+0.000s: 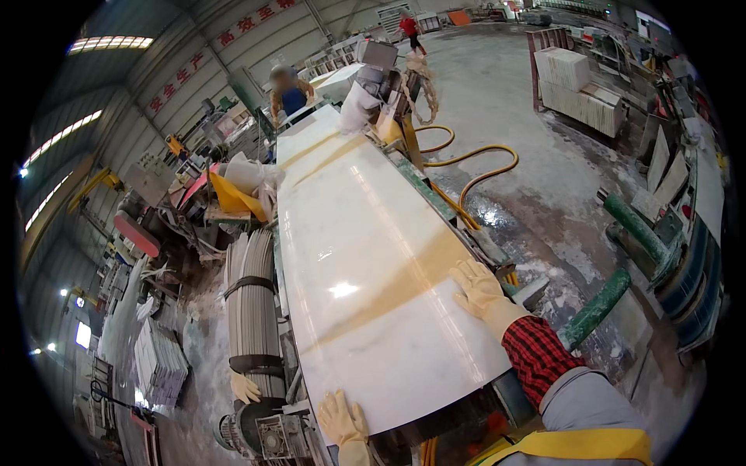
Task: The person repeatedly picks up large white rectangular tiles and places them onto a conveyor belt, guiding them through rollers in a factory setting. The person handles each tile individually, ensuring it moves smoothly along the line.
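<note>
In the head view, a long white slab [373, 248] with tan bands lies flat along a machine frame [423, 189], which apparently bears its weight. The gloved left hand [342, 419] rests, fingers spread, at the slab's near-left corner; the right hand [482, 295] lies open near its right edge, neither gripping, perhaps set apart to steady it

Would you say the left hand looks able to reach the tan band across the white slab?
Probably yes: the left hand is spread at the near left corner of the white slab, and nothing on that surface blocks the tan band.
</note>
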### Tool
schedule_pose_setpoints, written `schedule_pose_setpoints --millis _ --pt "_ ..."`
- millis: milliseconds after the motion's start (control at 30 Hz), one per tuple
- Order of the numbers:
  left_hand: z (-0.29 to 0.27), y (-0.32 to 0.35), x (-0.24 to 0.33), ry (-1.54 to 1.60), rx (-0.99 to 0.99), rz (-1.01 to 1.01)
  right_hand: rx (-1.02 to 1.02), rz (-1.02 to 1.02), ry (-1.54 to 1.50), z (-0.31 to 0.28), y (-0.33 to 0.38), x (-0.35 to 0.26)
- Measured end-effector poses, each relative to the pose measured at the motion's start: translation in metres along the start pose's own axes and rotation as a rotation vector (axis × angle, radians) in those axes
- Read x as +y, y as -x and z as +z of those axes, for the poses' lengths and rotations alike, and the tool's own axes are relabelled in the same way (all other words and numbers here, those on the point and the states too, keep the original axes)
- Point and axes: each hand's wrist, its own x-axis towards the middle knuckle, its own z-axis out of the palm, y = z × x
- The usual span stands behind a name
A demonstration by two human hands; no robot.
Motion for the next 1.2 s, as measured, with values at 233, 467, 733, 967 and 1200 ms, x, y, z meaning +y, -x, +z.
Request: schedule_pose_setpoints --millis 233,467,733,967,1200 --pt "0.004 0.000 0.001 -0.036 0.034 0.017 0.073 0.021 0.088 -0.006 0.035 -0.004" --pt "0.003 0.000 0.000 0.025 0.083 0.014 0.122 0.019 -0.007 -0.058 0.148 -0.043" --pt "-0.008 0.025 -0.016 0.109 0.071 0.137 0.084 0.083 0.118 -0.073 0.236 -0.057" --pt "0.020 0.040 -0.055 0.128 0.129 0.268 0.099 0.134 0.089 -0.078 0.236 -0.072" --pt "0.015 -0.010 -0.051 0.094 0.033 0.236 0.113 0.077 0.118 -0.083 0.235 -0.075"
